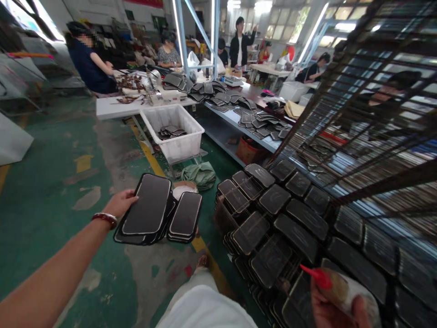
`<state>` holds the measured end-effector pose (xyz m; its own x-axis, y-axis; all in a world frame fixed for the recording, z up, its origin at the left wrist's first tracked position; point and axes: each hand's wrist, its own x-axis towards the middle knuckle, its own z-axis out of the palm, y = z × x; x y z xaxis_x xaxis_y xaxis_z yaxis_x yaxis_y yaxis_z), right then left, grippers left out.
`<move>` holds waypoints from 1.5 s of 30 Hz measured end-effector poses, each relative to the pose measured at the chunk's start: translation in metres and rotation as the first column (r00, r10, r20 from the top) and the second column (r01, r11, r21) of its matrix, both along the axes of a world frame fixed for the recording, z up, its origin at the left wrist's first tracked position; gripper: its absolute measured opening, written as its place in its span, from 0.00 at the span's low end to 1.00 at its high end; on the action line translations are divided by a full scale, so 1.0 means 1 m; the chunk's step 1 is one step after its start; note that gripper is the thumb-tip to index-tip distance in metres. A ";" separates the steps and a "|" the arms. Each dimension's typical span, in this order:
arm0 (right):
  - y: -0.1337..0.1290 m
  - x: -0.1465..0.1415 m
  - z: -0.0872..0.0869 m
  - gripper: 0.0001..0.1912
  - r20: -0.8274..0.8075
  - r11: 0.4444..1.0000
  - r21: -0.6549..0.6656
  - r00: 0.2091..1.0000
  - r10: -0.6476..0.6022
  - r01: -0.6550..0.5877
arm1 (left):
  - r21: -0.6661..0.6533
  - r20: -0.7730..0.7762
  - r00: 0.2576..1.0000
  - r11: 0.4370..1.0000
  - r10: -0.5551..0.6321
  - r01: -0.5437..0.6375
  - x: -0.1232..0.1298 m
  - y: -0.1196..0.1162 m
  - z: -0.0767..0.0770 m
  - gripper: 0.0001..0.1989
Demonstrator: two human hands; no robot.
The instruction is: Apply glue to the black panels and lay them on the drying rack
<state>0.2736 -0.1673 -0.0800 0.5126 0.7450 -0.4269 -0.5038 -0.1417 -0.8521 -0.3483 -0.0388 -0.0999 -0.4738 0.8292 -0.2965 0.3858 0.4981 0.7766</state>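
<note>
My left hand (123, 203), with a dark red bangle (104, 220) at the wrist, grips the left edge of a large black rounded panel (147, 205) with a pale border line. More such panels lie beneath it. Beside them is a smaller stack of black panels (185, 216); what supports both stacks is mostly hidden. In my right hand (324, 312), at the lower right, is a squeeze bottle (351, 291) with a red pointed nozzle (317, 275), tilted toward the left. It is over wire racks (246, 191) of black panels, layered on top of each other.
A raised wire rack (358, 105) slants up at the right. Ahead stand a white bin (174, 145) holding dark pieces and a long table (225, 117) with piled panels. A green bag (201, 175) lies on the floor. Several people are around tables farther back.
</note>
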 end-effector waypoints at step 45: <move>0.041 0.036 0.132 0.26 0.294 0.932 0.349 0.956 -0.009 -0.098 | 0.159 0.783 0.055 0.285 -0.620 0.945 0.368 0.053 0.126 0.20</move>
